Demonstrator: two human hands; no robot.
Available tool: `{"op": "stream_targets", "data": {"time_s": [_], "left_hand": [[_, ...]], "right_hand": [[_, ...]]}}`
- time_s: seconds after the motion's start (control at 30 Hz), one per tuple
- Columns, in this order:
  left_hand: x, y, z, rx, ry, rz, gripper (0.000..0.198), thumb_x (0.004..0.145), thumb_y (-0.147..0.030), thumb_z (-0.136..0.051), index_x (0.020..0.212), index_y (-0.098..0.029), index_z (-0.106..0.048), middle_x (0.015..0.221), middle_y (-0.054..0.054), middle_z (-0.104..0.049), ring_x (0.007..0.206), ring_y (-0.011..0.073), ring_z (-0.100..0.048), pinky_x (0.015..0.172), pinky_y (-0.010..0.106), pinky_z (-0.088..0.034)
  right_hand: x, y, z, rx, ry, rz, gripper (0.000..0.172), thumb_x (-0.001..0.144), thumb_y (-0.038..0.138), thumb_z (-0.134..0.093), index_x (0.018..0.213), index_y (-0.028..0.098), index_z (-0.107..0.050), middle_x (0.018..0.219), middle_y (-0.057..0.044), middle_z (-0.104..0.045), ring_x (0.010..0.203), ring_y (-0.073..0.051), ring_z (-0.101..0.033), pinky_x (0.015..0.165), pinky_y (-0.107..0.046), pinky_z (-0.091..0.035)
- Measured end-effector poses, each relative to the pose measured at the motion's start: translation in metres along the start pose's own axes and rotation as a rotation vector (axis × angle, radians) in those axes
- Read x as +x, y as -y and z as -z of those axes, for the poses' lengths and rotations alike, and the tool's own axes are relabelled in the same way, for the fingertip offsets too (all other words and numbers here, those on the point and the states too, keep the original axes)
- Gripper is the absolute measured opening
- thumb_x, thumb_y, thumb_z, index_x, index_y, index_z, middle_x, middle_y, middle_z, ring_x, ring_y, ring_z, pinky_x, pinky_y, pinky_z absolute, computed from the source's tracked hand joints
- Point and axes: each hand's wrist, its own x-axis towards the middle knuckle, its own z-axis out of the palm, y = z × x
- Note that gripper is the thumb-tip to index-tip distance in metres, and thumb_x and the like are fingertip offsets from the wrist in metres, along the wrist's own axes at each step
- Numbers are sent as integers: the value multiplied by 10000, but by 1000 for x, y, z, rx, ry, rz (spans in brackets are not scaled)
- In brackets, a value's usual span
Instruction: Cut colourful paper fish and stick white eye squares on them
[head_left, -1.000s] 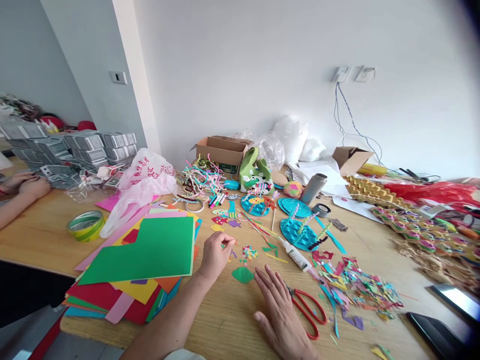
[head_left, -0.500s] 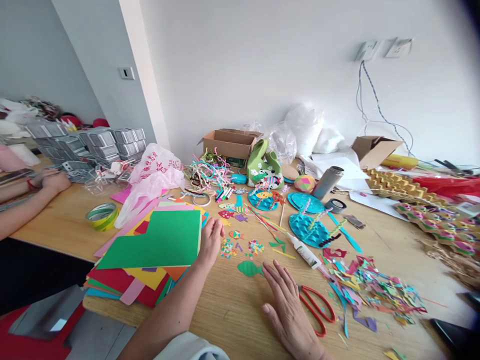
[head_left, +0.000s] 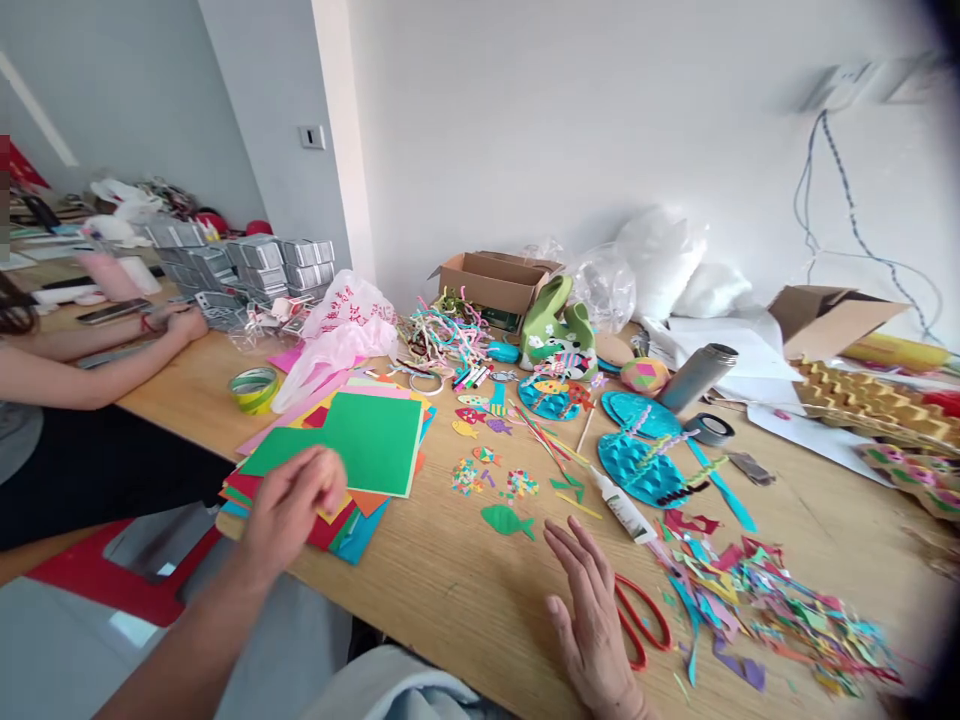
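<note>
My left hand [head_left: 289, 505] hovers, blurred, over the near corner of a stack of coloured paper sheets [head_left: 352, 450] topped by a green sheet; its fingers look curled, and I cannot tell if they hold anything. My right hand [head_left: 592, 615] lies open with fingers stretched out on the wooden table [head_left: 465, 590], just left of red-handled scissors [head_left: 637, 625]. A green paper fish [head_left: 506, 520] lies just beyond its fingertips. Small paper fish and confetti bits [head_left: 491, 478] lie between the hands.
A glue bottle [head_left: 622, 505], teal paper plates [head_left: 645, 465], a pile of paper scraps [head_left: 780, 610], a tape roll [head_left: 253, 388], a pink-printed plastic bag [head_left: 337, 335], cardboard boxes [head_left: 491, 285] and a steel flask [head_left: 697, 378] crowd the table. Another person's arms [head_left: 97, 370] rest at the far left.
My left hand has pulled back from the small paper pieces to the near corner of the paper stack. The view has swung left. My right hand stays flat by the scissors.
</note>
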Motion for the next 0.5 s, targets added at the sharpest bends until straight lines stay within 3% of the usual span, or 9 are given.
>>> {"op": "stream_targets", "data": {"time_s": [0.1, 0.17, 0.23, 0.33, 0.4, 0.47, 0.5], "left_hand": [[-37, 14, 63, 184, -105, 162, 512, 862, -519, -515, 497, -191, -371, 442, -49, -421, 462, 85, -383, 489, 228, -337], [-66, 32, 96, 301, -81, 367, 570, 822, -618, -513, 473, -182, -398, 426, -61, -456, 455, 87, -401, 492, 225, -344], [-97, 57, 118, 407, -33, 600, 657, 698, -768, -523, 433, -180, -396, 337, -79, -431, 402, 93, -390, 488, 237, -362], [-145, 98, 134, 538, -96, 835, 730, 480, -877, -545, 382, -179, -354, 231, -100, -317, 284, 86, -274, 404, 236, -292], [-175, 122, 140, 550, -132, 826, 648, 422, -803, -630, 392, -197, -404, 253, -127, -384, 306, 111, -374, 421, 250, -347], [-197, 139, 146, 576, -289, 654, 414, 313, -637, -727, 555, -340, -567, 531, -241, -637, 528, 166, -615, 538, 297, -472], [-204, 145, 149, 611, -326, 579, 422, 269, -552, -744, 645, -422, -601, 655, -277, -678, 657, 191, -671, 617, 328, -509]], "right_hand": [[0, 1, 2, 28, -33, 10, 485, 974, 439, -329, 1397, 208, -386, 1333, -126, -522, 1344, -336, -350, 1013, -585, -357], [0, 1, 2, 48, -43, 5, 468, 975, 434, -327, 1377, 206, -402, 1307, -128, -537, 1320, -331, -378, 1000, -572, -369], [-1, 1, 3, 66, -45, 1, 448, 976, 425, -330, 1355, 204, -420, 1282, -128, -548, 1301, -326, -396, 990, -559, -375], [-2, 1, 4, 79, -56, 10, 418, 977, 413, -334, 1318, 199, -445, 1243, -128, -560, 1272, -321, -416, 978, -545, -377], [-3, 0, 4, 82, -73, 15, 402, 977, 406, -335, 1295, 193, -457, 1216, -130, -565, 1247, -318, -432, 968, -540, -378], [-3, 0, 5, 85, -90, 10, 379, 975, 396, -341, 1267, 192, -471, 1189, -129, -571, 1215, -314, -453, 953, -532, -387], [-3, 0, 5, 87, -95, 7, 365, 973, 390, -346, 1251, 194, -479, 1174, -126, -574, 1196, -310, -466, 942, -525, -394]]}}
